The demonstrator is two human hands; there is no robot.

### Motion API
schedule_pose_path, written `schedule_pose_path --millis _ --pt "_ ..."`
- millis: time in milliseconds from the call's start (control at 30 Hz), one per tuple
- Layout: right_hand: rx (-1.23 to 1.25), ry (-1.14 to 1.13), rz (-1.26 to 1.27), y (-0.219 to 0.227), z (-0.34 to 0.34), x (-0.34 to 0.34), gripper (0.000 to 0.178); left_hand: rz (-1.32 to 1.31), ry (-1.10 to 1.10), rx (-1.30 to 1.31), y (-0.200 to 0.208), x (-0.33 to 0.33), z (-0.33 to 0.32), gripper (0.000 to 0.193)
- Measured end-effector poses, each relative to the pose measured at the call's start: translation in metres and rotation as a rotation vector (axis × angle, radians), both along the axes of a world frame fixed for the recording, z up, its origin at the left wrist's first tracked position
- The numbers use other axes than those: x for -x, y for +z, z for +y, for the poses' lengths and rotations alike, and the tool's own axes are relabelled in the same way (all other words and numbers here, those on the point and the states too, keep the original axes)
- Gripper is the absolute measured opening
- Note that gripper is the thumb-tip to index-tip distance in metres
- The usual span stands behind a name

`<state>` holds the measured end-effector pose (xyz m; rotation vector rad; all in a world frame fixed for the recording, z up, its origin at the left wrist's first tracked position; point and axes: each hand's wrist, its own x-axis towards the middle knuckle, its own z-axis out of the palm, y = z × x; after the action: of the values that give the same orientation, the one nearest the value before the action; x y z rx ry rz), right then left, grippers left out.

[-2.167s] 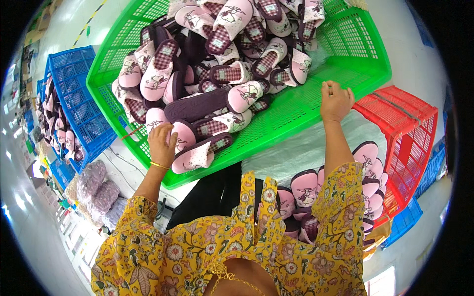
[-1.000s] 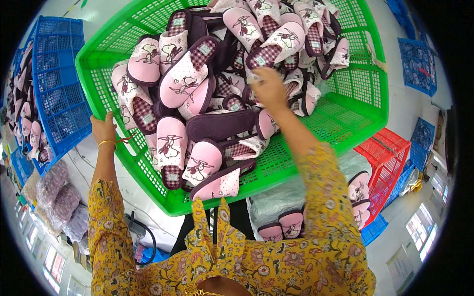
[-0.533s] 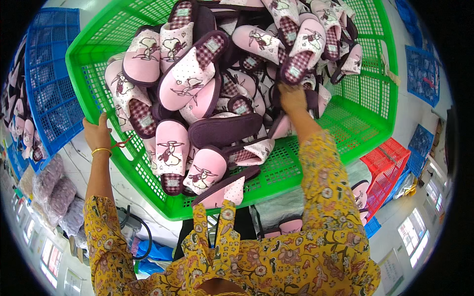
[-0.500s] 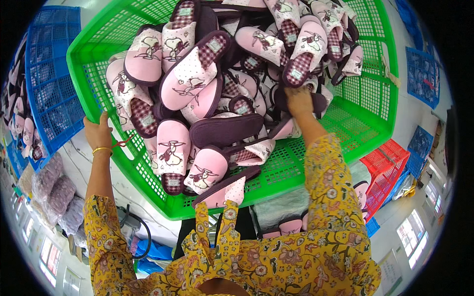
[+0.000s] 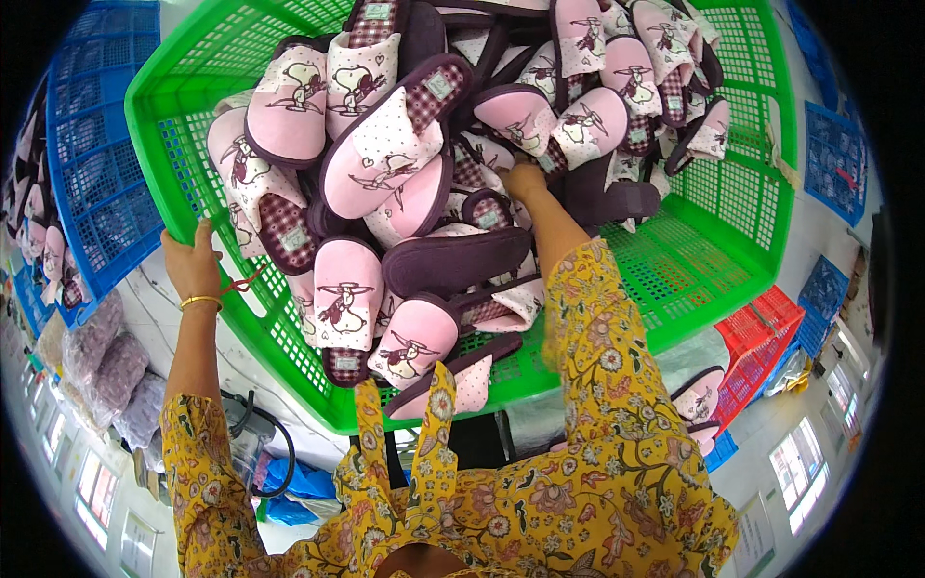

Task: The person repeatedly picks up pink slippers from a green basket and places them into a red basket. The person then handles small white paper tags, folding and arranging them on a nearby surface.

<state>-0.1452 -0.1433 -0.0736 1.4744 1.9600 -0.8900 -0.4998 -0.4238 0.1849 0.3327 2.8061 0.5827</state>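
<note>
A large green plastic basket (image 5: 674, 318) holds a heap of pink and white slippers with dark soles and checked insoles. On its left rim, my left hand (image 5: 193, 262) is closed, the thumb over the edge. My right hand (image 5: 526, 181) reaches into the middle of the heap, beside a pink slipper (image 5: 594, 123) with a dotted white part. Its fingers are hidden among the slippers, so what they grip does not show. Near the front wall lie a sole-up slipper (image 5: 457, 262) and a toe-up pink one (image 5: 347, 284).
Blue crates (image 5: 101, 144) stand at the left, with more slippers beyond them. Filled clear bags (image 5: 118, 371) lie below those. To the right are a red crate (image 5: 756, 347) and further blue crates (image 5: 833, 164). Slippers (image 5: 699, 400) sit beside the red crate.
My right hand has moved left, from the dark-soled slippers at the right into the heap's middle. Slippers on the right have shifted and turned. My left hand stays on the rim.
</note>
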Motion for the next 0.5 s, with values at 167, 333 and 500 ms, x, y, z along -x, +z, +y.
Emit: schedule_pose_path --millis 167,333,500 --pt "-0.118 -0.127 0.047 -0.011 -0.001 0.004 0.061 0.022 -0.001 -0.036 0.001 -0.003 0.003 0.044" --pt "-0.132 -0.145 0.116 0.038 -0.007 0.010 0.047 0.027 0.021 -0.015 0.000 -0.001 -0.010 0.042" --pt "-0.232 -0.133 0.279 0.104 0.001 -0.027 0.037 0.032 0.035 0.062 0.005 -0.002 -0.005 0.041"
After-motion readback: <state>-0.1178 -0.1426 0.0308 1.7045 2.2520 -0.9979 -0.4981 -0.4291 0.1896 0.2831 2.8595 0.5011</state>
